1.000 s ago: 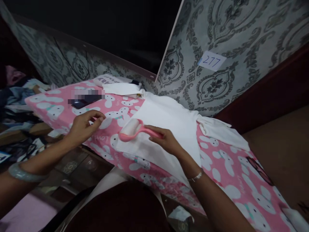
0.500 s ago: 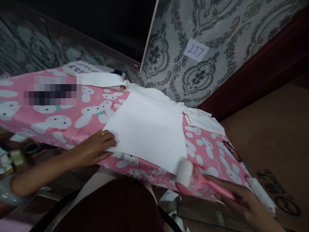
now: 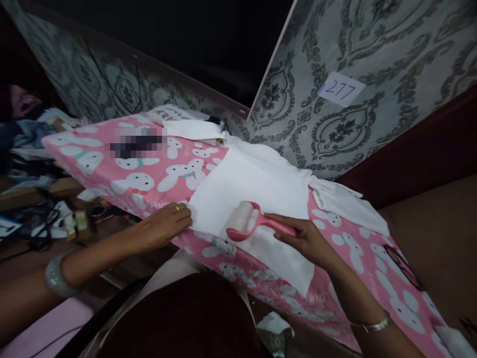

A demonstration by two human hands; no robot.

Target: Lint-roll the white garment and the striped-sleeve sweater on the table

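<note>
A white long-sleeved shirt (image 3: pixel 261 174) lies spread on a pink rabbit-print cloth (image 3: pixel 93 144), its hem hanging over the near edge. My right hand (image 3: pixel 303 236) is closed around the pink handle of a lint roller (image 3: pixel 242 221). The roller's white cylinder is over the lower middle of the shirt, near the hem; whether it touches cannot be told for sure. At the shirt's lower left corner, my left hand (image 3: pixel 169 223) has its fingers bent together on the hem, gripping the fabric. The thumb is partly hidden below.
A large dark screen (image 3: pixel 179 44) hangs above the cloth's back edge. Eyeglasses (image 3: pixel 402 266) rest at the right, and a white roll (image 3: pixel 454 343) is at the lower right corner. Clothes (image 3: pixel 30 129) and small clutter pile up at the left. A paper marked 277 (image 3: pixel 342 89) is on the wall.
My right hand has moved the lint roller leftward and up, from the shirt's lower right corner to its lower middle. My left hand stays at the hem corner. The view has shifted left.
</note>
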